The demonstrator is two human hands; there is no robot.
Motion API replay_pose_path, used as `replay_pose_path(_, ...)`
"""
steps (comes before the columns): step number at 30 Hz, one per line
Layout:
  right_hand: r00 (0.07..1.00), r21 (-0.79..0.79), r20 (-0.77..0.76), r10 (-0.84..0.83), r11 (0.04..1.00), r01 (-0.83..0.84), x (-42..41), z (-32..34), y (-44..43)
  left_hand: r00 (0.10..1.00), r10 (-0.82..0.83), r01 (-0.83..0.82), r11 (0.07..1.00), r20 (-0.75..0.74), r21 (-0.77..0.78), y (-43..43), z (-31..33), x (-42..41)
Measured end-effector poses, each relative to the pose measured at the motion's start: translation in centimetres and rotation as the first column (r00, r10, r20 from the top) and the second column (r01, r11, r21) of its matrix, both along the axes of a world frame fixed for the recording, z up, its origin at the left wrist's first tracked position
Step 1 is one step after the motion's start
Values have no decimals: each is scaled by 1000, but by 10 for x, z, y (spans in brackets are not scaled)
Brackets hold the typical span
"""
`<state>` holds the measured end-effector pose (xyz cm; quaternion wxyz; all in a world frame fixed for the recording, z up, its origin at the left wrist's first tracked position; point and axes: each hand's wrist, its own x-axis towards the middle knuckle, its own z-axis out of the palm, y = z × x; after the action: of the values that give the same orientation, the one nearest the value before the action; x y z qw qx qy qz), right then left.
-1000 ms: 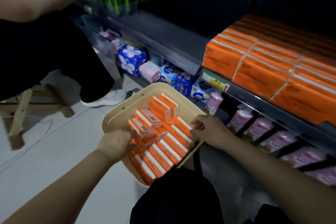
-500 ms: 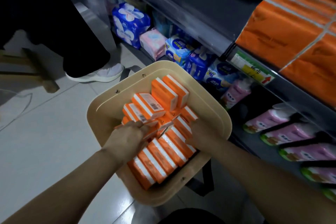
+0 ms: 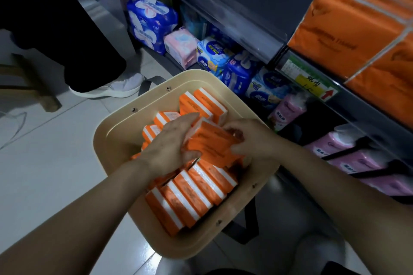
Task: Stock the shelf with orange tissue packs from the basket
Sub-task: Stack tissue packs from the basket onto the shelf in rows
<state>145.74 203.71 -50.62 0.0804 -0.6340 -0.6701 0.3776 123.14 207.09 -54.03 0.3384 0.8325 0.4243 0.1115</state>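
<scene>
A beige basket (image 3: pixel 116 138) stands on the floor, filled with several orange tissue packs (image 3: pixel 190 196) with white stripes. My left hand (image 3: pixel 169 147) and my right hand (image 3: pixel 252 140) together grip a small stack of orange packs (image 3: pixel 212 143) raised a little above the rest in the middle of the basket. Left fingers curl round its left side, right fingers pinch its right side. Large orange tissue bundles (image 3: pixel 357 29) fill the shelf (image 3: pixel 312 73) at the upper right.
Blue and pink packs (image 3: pixel 154 22) sit on the bottom shelf behind the basket; pink packs (image 3: pixel 348 154) lie at the right. Another person's leg and white shoe (image 3: pixel 109 87) stand left of the basket, beside a wooden stool leg (image 3: pixel 42 98). A dark strap (image 3: pixel 248 225) hangs by the basket.
Both hands closed in on a small stack of packs in the basket and lifted it a little. The view has tipped further down and nearer to the basket.
</scene>
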Motion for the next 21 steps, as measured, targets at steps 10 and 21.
replay_pose_path(10, 975, 24, 173, -138, 990, 136, 5, -29, 5, 920, 392, -388, 912, 3, -136, 10, 11, -22)
replay_pose_path(21, 850, -37, 524, -52, 996, 84, -1, -66, -11, 937, 350, -340, 897, -16, -281, 0, 8, -34)
